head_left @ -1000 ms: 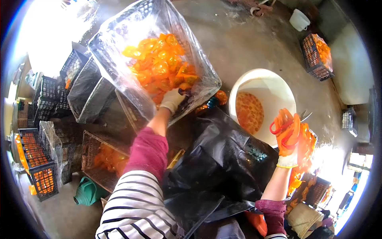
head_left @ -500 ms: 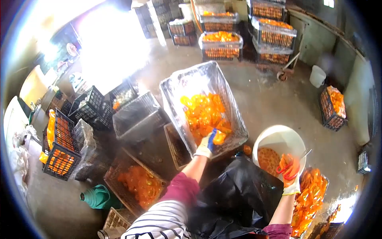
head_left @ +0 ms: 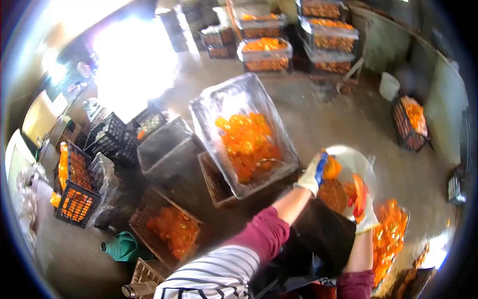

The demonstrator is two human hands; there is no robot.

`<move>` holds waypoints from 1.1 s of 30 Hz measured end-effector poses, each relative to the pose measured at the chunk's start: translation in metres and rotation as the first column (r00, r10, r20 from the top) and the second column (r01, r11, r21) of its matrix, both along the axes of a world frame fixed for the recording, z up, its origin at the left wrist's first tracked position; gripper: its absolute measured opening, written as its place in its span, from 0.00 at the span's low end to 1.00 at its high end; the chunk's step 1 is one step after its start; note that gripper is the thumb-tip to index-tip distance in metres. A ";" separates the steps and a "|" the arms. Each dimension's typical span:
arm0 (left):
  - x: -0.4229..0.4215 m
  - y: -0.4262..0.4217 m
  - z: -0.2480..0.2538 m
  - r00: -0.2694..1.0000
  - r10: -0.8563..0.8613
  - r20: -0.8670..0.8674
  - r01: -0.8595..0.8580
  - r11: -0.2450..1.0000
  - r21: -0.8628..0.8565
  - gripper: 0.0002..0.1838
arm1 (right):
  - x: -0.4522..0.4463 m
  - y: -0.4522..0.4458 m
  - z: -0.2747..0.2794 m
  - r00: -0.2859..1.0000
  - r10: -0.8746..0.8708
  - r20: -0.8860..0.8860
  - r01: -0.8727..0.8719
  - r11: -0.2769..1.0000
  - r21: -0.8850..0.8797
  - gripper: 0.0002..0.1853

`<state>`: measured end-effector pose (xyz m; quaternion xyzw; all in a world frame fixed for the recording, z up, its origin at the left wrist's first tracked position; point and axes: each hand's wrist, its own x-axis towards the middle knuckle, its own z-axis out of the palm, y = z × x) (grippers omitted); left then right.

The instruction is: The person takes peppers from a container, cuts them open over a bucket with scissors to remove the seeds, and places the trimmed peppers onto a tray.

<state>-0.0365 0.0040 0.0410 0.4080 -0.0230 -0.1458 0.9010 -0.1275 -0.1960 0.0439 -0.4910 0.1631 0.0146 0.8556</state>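
Observation:
My left hand [head_left: 313, 175], in a white and blue glove, is closed on a shiny orange fruit [head_left: 332, 168] at the left side of the white bucket [head_left: 367, 167]. The fruit's exact kind is not clear. My right hand [head_left: 361, 204], in an orange-red and white glove, is over the bucket's right side with its fingers curled; what they hold is blurred. Brownish-orange pulp [head_left: 332, 195] lies inside the bucket. To the left, a plastic-lined crate [head_left: 206, 117] holds a heap of orange fruit [head_left: 246, 142].
A crate of wet orange pieces [head_left: 172, 229] stands at lower left, near a green rolled sheet [head_left: 122, 246]. A glossy orange heap [head_left: 388, 239] lies right of the bucket. Stacked filled crates [head_left: 331, 42] stand at the back. Black plastic [head_left: 318, 239] covers my lap.
My left hand has moved right, from the lined crate to the bucket, carrying an orange fruit. My right hand stays over the bucket, with its fingers turned. The view has shifted slightly.

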 end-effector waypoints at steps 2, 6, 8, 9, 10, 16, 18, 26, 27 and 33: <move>-0.009 0.005 0.037 0.987 0.026 -0.160 -0.029 0.999 -0.017 0.24 | -0.013 0.003 -0.016 0.994 -0.084 -0.064 0.091 0.989 0.119 0.21; 0.020 -0.002 -0.006 0.993 0.098 -0.061 -0.111 0.960 -0.257 0.26 | -0.006 0.000 -0.063 0.998 0.016 -0.057 -0.018 0.999 -0.040 0.16; 0.018 0.001 0.003 0.997 0.063 -0.038 -0.071 0.964 -0.255 0.27 | -0.011 0.016 -0.025 0.994 0.068 -0.084 -0.082 0.981 -0.174 0.15; 0.018 0.000 0.007 0.997 0.078 -0.001 -0.075 0.958 -0.278 0.28 | -0.011 0.021 -0.008 0.984 0.130 -0.121 -0.162 0.937 -0.310 0.14; 0.021 0.002 0.006 0.999 0.044 -0.027 -0.049 0.959 -0.280 0.29 | -0.009 0.020 -0.012 0.980 0.177 -0.093 -0.199 0.895 -0.399 0.14; 0.020 -0.001 0.010 0.999 -0.051 0.003 0.051 0.977 -0.205 0.31 | -0.002 0.012 -0.032 0.736 0.582 -0.345 -0.244 -0.247 -0.938 0.16; 0.017 -0.005 0.011 0.987 -0.140 0.075 0.146 0.986 -0.084 0.32 | -0.003 0.012 -0.043 0.824 0.566 0.021 -0.233 0.373 -0.898 0.14; 0.018 -0.005 0.006 0.977 -0.197 0.078 0.203 0.976 -0.084 0.29 | -0.022 0.036 0.019 0.919 0.310 -0.245 -0.384 0.848 -0.365 0.15; 0.018 -0.005 0.007 0.978 -0.193 0.084 0.201 0.975 -0.093 0.29 | -0.016 0.032 0.014 0.876 0.249 -0.414 -0.024 0.879 0.477 0.15; 0.021 -0.004 0.002 0.982 -0.191 0.009 0.191 0.979 -0.067 0.29 | -0.016 0.044 0.026 0.896 0.381 -0.229 -0.123 -0.281 -0.952 0.13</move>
